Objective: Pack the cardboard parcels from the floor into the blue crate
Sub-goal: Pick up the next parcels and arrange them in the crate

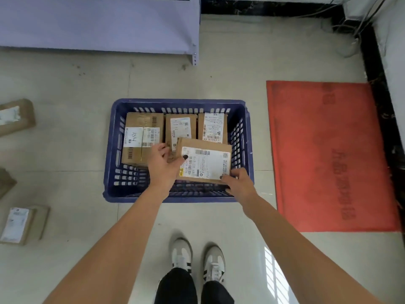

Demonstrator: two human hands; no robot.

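The blue crate [114, 150] stands on the floor in front of me. Three cardboard parcels lie side by side along its far wall: a large one marked A34 [142, 137], a middle one [180, 128] and a right one [213, 127]. A flat parcel with a white label [205, 162] hangs over the crate's near right part. My left hand [163, 164] grips its left edge and my right hand [237, 183] grips its near right corner. Loose parcels lie on the floor at the left: one far [16, 116], one near [24, 224], one cut off [5, 183].
A red doormat [328, 156] lies to the right of the crate. A grey shelf unit [98, 25] stands at the back left, its post [194, 55] near the crate's far side. Cables [350, 29] run in the far right corner. My shoes [197, 260] stand behind the crate.
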